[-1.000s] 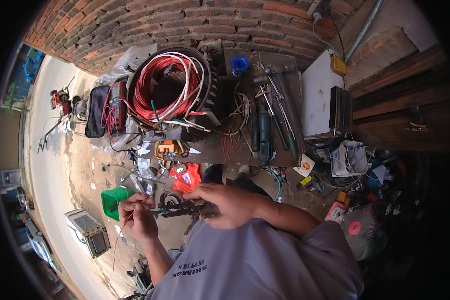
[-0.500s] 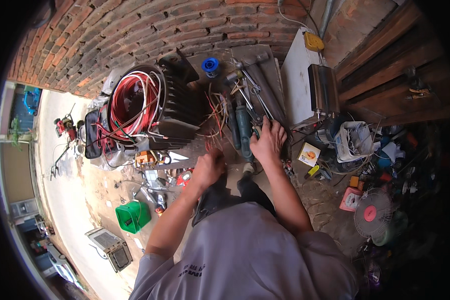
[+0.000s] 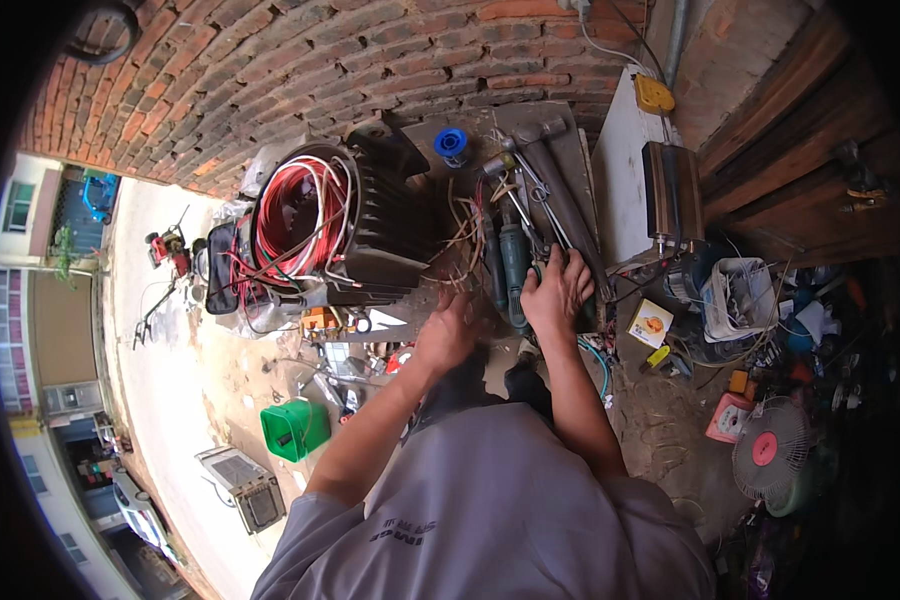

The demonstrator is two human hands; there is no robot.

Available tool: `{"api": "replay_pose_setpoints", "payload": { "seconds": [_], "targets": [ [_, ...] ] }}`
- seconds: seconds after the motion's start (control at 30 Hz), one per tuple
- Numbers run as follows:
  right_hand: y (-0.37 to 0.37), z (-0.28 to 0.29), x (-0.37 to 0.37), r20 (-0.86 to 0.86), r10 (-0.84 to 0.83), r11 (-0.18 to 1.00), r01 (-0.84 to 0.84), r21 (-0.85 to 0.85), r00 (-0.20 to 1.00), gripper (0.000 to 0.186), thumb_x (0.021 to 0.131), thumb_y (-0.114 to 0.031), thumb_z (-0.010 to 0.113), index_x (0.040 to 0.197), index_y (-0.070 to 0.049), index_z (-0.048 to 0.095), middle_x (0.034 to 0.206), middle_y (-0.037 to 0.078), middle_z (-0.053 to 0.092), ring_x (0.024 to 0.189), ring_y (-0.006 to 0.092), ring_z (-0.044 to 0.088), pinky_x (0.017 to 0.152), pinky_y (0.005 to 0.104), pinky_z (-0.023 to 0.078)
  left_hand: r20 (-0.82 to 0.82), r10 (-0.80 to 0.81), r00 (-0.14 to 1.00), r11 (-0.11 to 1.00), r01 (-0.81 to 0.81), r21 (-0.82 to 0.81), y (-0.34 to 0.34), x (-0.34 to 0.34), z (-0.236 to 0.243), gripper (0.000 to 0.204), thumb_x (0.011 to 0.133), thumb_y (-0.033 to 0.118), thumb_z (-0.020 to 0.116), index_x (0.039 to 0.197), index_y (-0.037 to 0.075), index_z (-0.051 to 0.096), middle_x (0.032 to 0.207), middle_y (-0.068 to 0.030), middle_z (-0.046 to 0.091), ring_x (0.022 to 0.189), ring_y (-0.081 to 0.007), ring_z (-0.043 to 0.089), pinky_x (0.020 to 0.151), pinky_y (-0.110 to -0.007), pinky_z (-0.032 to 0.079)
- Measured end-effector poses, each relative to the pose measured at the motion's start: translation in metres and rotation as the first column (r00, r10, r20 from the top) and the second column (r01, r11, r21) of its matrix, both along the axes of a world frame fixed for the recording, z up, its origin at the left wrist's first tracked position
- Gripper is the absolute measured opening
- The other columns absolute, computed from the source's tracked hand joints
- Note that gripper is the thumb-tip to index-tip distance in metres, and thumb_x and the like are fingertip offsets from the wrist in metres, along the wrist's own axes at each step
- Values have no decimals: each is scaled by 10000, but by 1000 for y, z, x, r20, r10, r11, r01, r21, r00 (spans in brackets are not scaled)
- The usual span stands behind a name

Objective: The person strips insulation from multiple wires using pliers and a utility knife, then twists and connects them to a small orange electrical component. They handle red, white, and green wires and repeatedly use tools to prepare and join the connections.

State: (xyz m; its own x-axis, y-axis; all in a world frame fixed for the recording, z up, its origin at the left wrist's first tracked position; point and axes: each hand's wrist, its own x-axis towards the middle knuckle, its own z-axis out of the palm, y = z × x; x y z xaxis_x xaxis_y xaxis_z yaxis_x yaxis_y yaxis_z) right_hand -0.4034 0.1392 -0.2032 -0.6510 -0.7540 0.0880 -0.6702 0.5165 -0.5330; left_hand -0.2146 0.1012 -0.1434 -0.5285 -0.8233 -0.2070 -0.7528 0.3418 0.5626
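Note:
Over the near edge of the dark workbench [image 3: 425, 300], my left hand [image 3: 447, 332] has its fingers curled together, close to loose thin wires [image 3: 462, 240]. Whatever is between those fingertips is hidden. My right hand [image 3: 560, 292] bends its fingers over a dark green-handled hand tool [image 3: 537, 268], whose exact kind I cannot make out. Just left of this hand lies a green angle grinder-like power tool [image 3: 514, 265]. Beyond it are a long steel wrench [image 3: 555, 215] and a hammer [image 3: 547, 155] with a dark shaft.
A finned motor housing [image 3: 385, 235] stands left, with coils of red and white wire [image 3: 295, 215] inside. A blue spool [image 3: 451, 145] sits near the brick wall [image 3: 370, 80]. A white box [image 3: 625, 180] borders the right; a green bucket [image 3: 305, 425] and fan [image 3: 770, 450] are lower down.
The whole view has shifted, so the bench things appear farther right. My left fingers now reach forward at the bench edge. My right hand stays at the green-handled tool.

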Motion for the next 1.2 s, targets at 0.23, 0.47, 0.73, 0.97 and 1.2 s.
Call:
{"api": "replay_pose_setpoints", "payload": {
  "seconds": [0.23, 0.47, 0.73, 0.97, 1.2],
  "targets": [
    [7, -8, -4, -80, 85, 993, -91, -79, 993, 540, 890, -235, 731, 1368, -15, 609, 1466, 242, 468, 1359, 447, 424, 1138, 594, 294, -58, -32, 998, 972, 45, 231, 40, 79, 69, 492, 976, 248, 735, 1368, -17, 601, 1177, -204, 708, 961, -326, 726, 841, -421, 570],
    [18, -14, -2, -134, 136, 987, -145, -64, 982, 590, 883, -234, 740, 1416, -43, 577, 1505, 242, 434, 1379, 459, 410, 1168, 597, 278, -416, 419, 807, 819, -137, 558, 35, 154, 132, 357, 1005, 123, 712, 1327, -15, 643, 1164, -72, 725, 1040, -132, 664, 937, -314, 534],
    [20, 4, 0, -107, 54, 995, -62, -78, 993, 608, 863, -191, 768, 1408, -17, 564, 1443, 247, 478, 1331, 466, 454, 1125, 586, 344, -837, 211, 504, 976, -153, 154, -43, 123, 214, 412, 963, -37, 674, 1366, -54, 585, 1351, -152, 637, 1138, -196, 665, 970, -330, 541],
    [16, 123, 59, 423, 304, 787, 25, -616, 853, 360, 968, -22, 684, 1320, 26, 624, 1158, 139, 689, 1017, 201, 679, 918, 342, 539, -621, -363, 695, 929, 212, -305, -91, 85, 206, 227, 903, -23, 748, 1130, -20, 748, 1121, -165, 758, 1046, -286, 737, 894, -354, 588],
    [10, 213, 104, 199, 491, 580, -147, -802, 848, 302, 920, 54, 710, 1210, 77, 629, 1101, 176, 700, 1002, 222, 671, 919, 331, 538, -571, -564, 597, 823, 467, -324, -108, 57, 199, 174, 885, -31, 715, 1057, -6, 728, 1034, -156, 737, 919, -323, 724, 796, -394, 600]
  ]
}}
